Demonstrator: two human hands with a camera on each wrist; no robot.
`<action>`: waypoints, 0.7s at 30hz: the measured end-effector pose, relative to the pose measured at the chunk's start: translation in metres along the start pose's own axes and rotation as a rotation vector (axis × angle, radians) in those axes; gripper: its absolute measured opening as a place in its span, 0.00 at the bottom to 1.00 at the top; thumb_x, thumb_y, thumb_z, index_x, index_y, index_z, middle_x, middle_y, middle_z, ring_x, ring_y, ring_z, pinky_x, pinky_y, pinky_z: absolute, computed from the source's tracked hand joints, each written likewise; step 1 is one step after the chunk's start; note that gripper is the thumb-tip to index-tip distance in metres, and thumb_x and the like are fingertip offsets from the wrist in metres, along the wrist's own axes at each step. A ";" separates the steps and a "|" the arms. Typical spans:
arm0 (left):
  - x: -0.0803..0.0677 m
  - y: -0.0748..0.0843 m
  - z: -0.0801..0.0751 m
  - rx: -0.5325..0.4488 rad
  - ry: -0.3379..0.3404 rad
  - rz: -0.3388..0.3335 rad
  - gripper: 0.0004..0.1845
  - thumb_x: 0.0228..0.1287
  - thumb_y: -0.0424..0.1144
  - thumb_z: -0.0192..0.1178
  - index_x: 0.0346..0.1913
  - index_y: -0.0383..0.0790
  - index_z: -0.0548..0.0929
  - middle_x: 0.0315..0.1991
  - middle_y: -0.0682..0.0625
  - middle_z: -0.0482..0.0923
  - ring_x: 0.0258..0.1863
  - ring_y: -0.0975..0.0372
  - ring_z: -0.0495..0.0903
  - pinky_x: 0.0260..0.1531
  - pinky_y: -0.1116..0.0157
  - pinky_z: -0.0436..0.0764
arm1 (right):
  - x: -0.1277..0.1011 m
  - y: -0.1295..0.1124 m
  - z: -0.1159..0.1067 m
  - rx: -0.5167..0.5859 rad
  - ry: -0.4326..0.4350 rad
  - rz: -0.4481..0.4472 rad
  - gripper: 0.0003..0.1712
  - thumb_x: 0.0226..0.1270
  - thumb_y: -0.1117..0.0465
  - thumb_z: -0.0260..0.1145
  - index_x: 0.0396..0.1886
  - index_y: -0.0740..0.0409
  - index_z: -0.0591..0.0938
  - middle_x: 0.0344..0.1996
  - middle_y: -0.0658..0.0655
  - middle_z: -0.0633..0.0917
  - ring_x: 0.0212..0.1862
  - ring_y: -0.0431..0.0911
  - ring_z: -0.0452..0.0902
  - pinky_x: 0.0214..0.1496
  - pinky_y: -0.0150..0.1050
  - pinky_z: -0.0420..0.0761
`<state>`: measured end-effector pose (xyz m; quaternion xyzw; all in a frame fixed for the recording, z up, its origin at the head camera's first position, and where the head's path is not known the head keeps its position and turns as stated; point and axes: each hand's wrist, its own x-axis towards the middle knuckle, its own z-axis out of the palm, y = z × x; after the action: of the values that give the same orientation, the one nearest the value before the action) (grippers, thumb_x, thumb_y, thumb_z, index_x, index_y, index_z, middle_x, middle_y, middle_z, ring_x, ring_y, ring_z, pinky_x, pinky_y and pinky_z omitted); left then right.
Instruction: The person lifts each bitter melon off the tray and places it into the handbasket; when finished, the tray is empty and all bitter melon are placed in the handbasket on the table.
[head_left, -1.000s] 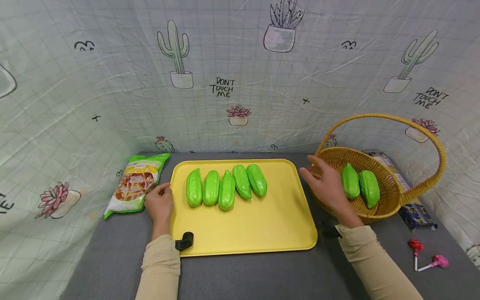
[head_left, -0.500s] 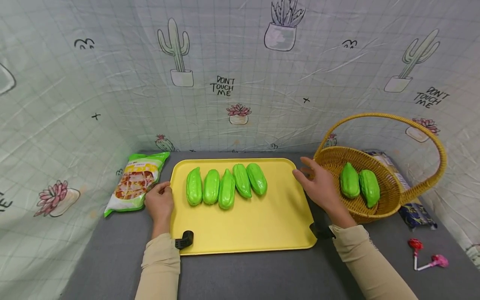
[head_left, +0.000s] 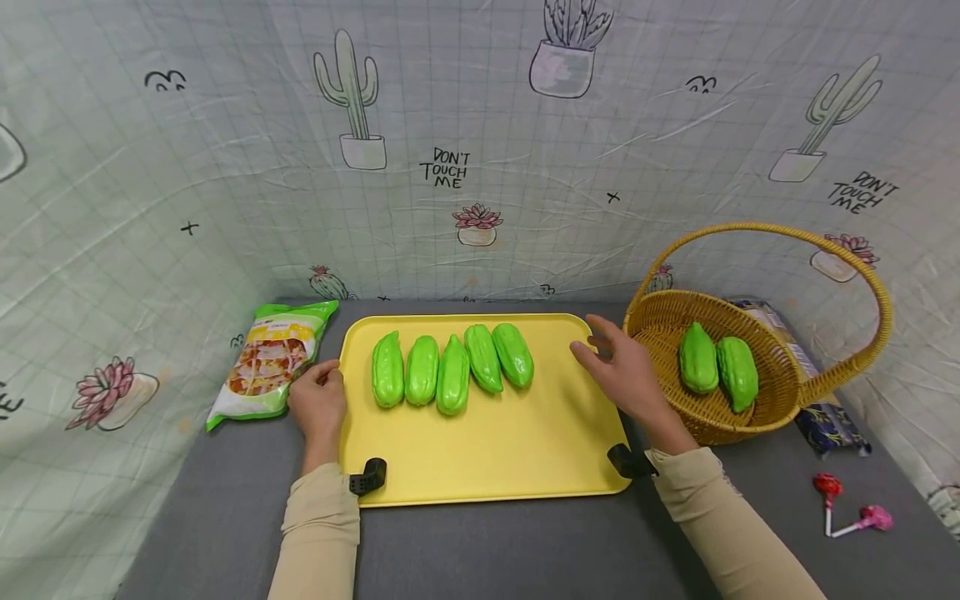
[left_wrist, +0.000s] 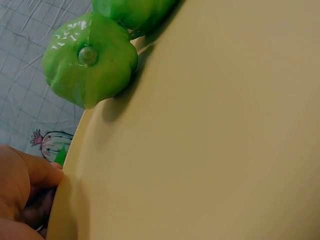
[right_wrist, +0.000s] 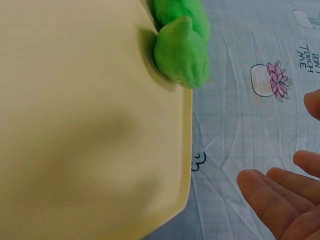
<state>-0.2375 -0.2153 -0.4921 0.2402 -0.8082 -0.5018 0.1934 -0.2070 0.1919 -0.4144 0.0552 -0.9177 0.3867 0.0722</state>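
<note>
While the left hand (head_left: 318, 405) curls its fingers against the left rim of the flat yellow plastic tray (head_left: 487, 467), the right hand (head_left: 622, 375) hangs with fingers spread and relaxed above the tray's right edge, grasping nothing. The tray lies on the grey table (head_left: 525, 550), and five glossy green ridged gourds (head_left: 451, 368) sit side by side across its far half. In the left wrist view only the nearest gourd's end (left_wrist: 89, 59) shows whole; the others are cut off at the top edge, and the hand (left_wrist: 20, 192) appears only as a thumb and knuckles at the rim. The right wrist view is blurred, showing fingertips (right_wrist: 280, 195) clear of the tray corner (right_wrist: 170, 200). Just right of the hand stands a woven yellow wicker basket (head_left: 795, 392) holding two more green gourds (head_left: 716, 367), partly hiding a dark packet (head_left: 832, 421) behind it.
</note>
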 end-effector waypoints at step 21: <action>0.001 0.000 0.001 0.006 0.009 -0.009 0.16 0.73 0.34 0.53 0.52 0.32 0.88 0.51 0.33 0.86 0.51 0.43 0.83 0.54 0.47 0.79 | 0.002 -0.005 0.020 0.052 -0.055 -0.007 0.38 0.77 0.47 0.61 0.79 0.58 0.64 0.77 0.64 0.67 0.69 0.65 0.74 0.62 0.58 0.80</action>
<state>-0.2390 -0.2148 -0.4924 0.2468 -0.8078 -0.4990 0.1939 -0.2100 0.1736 -0.4245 0.0711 -0.9089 0.4083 0.0470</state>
